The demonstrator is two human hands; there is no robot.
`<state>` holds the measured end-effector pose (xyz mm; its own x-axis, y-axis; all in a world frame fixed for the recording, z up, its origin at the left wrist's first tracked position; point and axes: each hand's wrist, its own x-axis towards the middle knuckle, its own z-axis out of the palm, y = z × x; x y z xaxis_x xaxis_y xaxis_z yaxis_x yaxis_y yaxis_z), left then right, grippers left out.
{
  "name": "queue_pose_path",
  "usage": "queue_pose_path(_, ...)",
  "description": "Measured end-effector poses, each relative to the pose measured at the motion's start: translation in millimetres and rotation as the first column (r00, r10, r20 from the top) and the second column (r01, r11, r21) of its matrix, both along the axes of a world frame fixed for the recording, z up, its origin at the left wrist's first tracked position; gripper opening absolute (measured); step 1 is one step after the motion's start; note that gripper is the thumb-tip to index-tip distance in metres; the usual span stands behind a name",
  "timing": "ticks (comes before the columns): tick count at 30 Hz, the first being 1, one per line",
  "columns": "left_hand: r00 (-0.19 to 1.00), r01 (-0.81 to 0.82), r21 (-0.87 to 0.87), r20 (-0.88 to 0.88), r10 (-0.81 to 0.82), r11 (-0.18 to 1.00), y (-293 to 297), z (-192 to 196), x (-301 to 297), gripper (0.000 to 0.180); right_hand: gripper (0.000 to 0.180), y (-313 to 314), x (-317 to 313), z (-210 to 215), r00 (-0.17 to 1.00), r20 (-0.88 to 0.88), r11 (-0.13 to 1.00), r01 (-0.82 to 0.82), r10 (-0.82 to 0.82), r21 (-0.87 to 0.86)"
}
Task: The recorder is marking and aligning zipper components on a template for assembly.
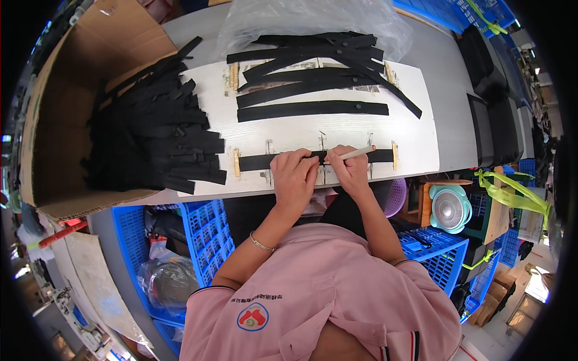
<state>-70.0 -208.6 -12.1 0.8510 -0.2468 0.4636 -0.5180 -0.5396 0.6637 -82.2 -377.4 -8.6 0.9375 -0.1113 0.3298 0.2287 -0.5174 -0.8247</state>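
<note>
A cardboard box [72,90] sits upper left, blue crates [198,234] lie below the bench, and a green fan [450,208] stands lower right.

Landmark is the white board [313,135] on the table. Open brown cardboard box [66,114] sits just left of it, lying on its side and stuffed with black strips; a crumpled clear plastic bag [307,21] lies at the board's far edge, partly under the loose strips. Below the board's near-left corner, another clear plastic bag [165,280] with dark contents sits under the table beside blue crates. No labels, signs or screens visible.
</note>
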Motion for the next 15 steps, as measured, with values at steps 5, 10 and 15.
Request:
queue_pose_path(5,1.0,0.007,0.0,0.008,-0.007,1.0,-2.1,-0.5,0.2,0.013,0.023,-2.1,0.9,-5.5,0.999,0.053,0.996,0.005,0.0,-0.091)
queue_pose_path(10,1.0,-0.003,0.018,-0.008,0.003,1.0,-1.0,0.8,-0.8,0.014,0.023,-7.1,-2.7,-1.2,0.995,0.09,0.994,-0.041,0.05,-0.102)
queue_pose_path(15,1.0,0.003,0.033,0.011,-0.003,0.999,-0.7,3.0,-1.7,0.015,0.023,-42.3,-26.1,14.6,0.985,-0.072,0.936,0.172,-0.158,0.307)
